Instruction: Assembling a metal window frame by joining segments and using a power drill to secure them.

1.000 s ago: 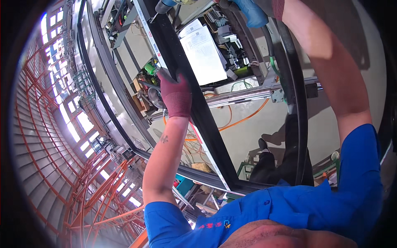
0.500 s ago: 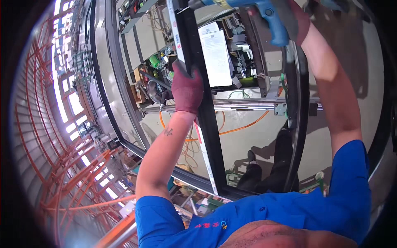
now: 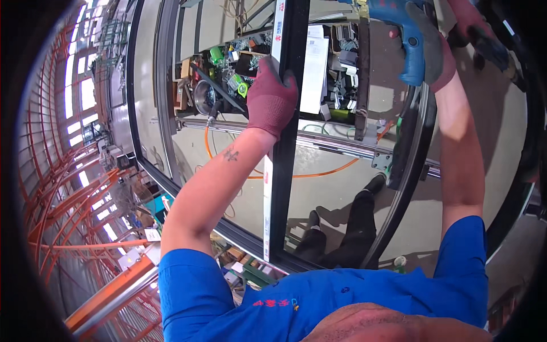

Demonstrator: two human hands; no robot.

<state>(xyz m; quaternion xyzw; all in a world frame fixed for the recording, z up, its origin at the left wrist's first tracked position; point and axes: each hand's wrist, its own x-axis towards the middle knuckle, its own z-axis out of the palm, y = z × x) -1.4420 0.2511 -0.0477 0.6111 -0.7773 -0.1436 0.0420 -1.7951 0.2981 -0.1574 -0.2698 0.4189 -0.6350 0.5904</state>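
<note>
My left hand (image 3: 272,97), in a maroon glove with dark fingertips, is closed round a black frame bar (image 3: 286,154) that runs from the top of the view toward me. A white printed strip (image 3: 268,188) lies along the bar's left edge. Farther off and to the right, my right hand (image 3: 440,60), gloved the same way, grips the handle of a blue power drill (image 3: 411,48). The drill points left and is partly cut off by the top edge. Its tip cannot be made out clearly.
Below the bar, a tray holds several metal fittings (image 3: 347,60), white papers (image 3: 313,74), a green tape measure (image 3: 243,89) and a metal bowl (image 3: 204,96). An orange hose (image 3: 325,174) crosses beneath. A maroon and dark shape (image 3: 476,31), unclear, shows at the top right.
The view has shifted, so the bar and both hands appear farther right. My right hand and the drill sit a little lower in view. Both grips remain closed.
</note>
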